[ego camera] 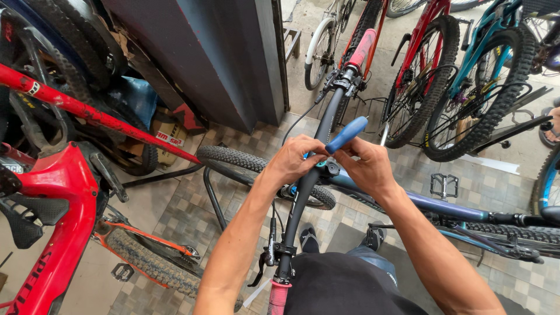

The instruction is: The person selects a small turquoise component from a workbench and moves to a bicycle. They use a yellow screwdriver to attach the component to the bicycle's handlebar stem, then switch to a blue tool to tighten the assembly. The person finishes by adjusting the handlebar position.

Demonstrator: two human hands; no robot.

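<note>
Blue-handled tool (346,134) gripped by right hand (368,169) (left hand (293,160) clasps black handlebar (315,157) beside it).

Two hands on show, the left hand (294,160) and the right hand (368,169), meeting over one black handlebar (306,192). One blue-handled tool (347,133) sits between them. Two pink grips, the far grip (363,48) and the near grip (277,297). One red bike frame (55,227) stands at the left. Two flat pedals are in sight, the floor-side pedal (123,272) and the right pedal (444,185).
</note>
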